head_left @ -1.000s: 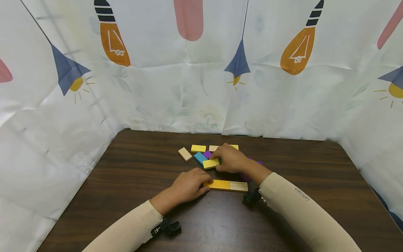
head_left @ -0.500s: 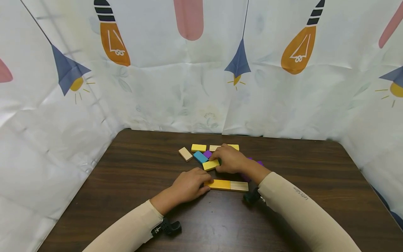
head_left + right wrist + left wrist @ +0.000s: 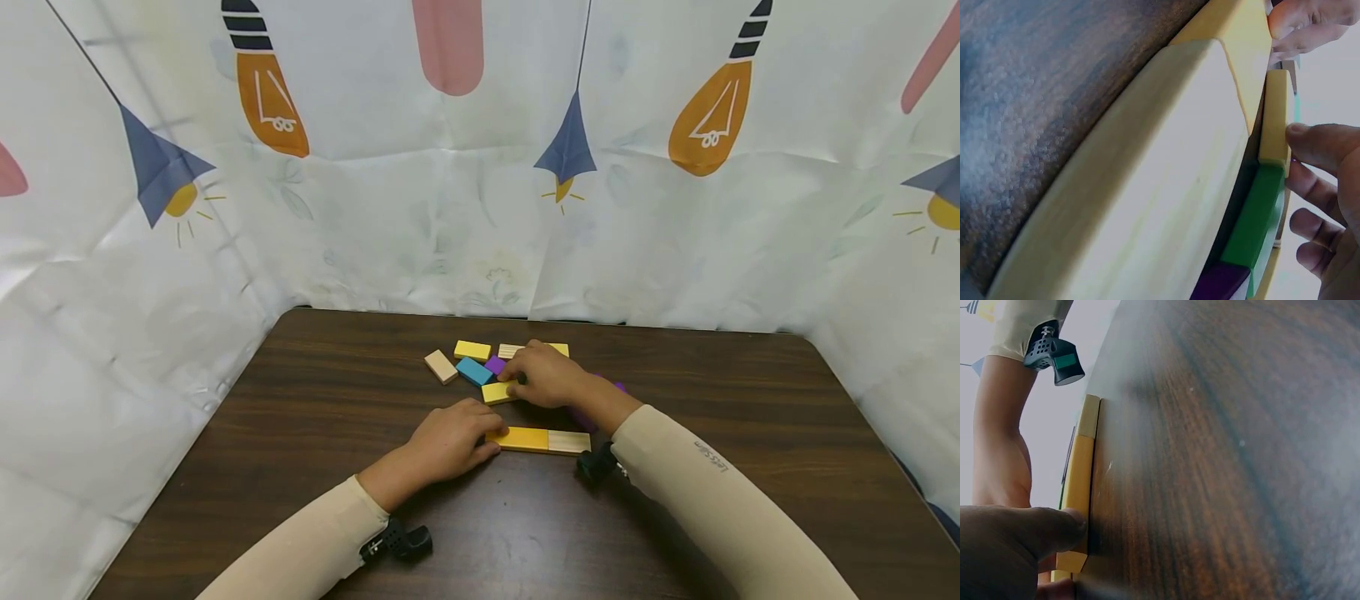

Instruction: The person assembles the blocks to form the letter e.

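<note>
An orange wooden block (image 3: 525, 439) and a plain wood block (image 3: 568, 442) lie end to end in a row. My left hand (image 3: 452, 442) pinches the orange block's left end, its thumb (image 3: 1063, 530) on the near side. Beyond the row, my right hand (image 3: 546, 377) holds a yellow block (image 3: 498, 392) between thumb and index finger, covering its right end. A blue block (image 3: 474, 372) and a purple block (image 3: 495, 365) lie just behind it. In the right wrist view a green block (image 3: 1255, 219) sits beside the yellow one; the right hand hides it from the head view.
Farther back lie a beige block (image 3: 440, 367), another yellow block (image 3: 472, 350) and a striped wood block (image 3: 512, 352). More purple blocks (image 3: 583, 419) are partly under the right forearm. The dark table (image 3: 300, 433) meets a patterned cloth (image 3: 360, 225) at its back edge.
My right hand has shifted slightly, its thumb moving up onto the yellow block, which has edged left and straightened. The blue block has turned and slid a little left. My left hand stays put.
</note>
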`<state>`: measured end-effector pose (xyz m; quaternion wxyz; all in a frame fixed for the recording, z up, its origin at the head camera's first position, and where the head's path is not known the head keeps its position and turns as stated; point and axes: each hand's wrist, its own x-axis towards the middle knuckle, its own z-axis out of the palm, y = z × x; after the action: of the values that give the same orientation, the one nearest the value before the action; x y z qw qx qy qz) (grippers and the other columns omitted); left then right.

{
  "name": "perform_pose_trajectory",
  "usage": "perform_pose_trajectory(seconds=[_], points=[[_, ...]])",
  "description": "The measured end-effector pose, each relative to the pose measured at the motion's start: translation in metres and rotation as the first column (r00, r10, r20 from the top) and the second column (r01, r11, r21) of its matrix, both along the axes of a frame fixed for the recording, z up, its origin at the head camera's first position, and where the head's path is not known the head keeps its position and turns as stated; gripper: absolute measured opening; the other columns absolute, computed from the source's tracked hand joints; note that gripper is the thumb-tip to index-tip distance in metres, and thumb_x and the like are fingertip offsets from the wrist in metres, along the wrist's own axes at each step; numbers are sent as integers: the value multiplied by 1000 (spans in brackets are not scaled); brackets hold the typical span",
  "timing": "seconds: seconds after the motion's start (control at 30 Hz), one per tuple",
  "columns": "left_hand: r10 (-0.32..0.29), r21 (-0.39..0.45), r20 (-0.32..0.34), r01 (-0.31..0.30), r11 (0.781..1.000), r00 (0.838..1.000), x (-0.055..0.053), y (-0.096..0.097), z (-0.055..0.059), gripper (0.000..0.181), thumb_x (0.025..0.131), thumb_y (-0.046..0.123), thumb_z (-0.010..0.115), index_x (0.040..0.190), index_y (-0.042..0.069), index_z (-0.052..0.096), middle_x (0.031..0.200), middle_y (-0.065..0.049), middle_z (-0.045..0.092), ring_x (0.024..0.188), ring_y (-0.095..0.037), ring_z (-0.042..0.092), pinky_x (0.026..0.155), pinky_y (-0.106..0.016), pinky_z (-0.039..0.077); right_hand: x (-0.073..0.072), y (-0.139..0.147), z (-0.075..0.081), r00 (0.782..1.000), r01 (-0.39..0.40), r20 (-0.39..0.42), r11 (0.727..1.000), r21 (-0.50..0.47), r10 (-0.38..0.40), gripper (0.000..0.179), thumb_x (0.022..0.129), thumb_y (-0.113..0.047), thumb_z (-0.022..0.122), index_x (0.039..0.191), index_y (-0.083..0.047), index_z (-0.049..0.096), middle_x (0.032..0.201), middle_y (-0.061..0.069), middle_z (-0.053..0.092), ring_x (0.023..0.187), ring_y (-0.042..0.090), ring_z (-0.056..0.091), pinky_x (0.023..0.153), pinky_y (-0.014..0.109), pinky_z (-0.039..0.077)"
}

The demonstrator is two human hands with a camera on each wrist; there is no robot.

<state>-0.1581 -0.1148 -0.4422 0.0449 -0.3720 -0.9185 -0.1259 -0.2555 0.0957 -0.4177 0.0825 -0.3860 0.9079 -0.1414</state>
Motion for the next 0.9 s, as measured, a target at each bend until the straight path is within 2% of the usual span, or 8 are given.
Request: perform_pose_trajectory(seconds=[0.4, 0.9], points=[[9, -7, 4, -8, 1000, 1000, 0, 0, 0, 17, 93, 30, 78, 109, 23, 75, 110, 9, 71, 105, -15, 63, 70, -37, 56, -4, 2, -2, 999, 24, 30, 999, -26, -24, 22, 96, -24, 74, 116, -17, 79, 116, -4, 73, 107, 19, 56, 93, 38, 46], [8, -5, 5, -8, 1000, 1000, 1, 0, 0, 17, 93, 29, 78, 109, 23, 75, 108, 8, 70, 105, -15, 62, 70, -37, 57, 0, 1, 1, 998, 55, 15, 998, -39, -54, 20, 98, -24, 72, 115, -16, 80, 114, -3, 73, 106, 20, 56, 94, 40, 47]])
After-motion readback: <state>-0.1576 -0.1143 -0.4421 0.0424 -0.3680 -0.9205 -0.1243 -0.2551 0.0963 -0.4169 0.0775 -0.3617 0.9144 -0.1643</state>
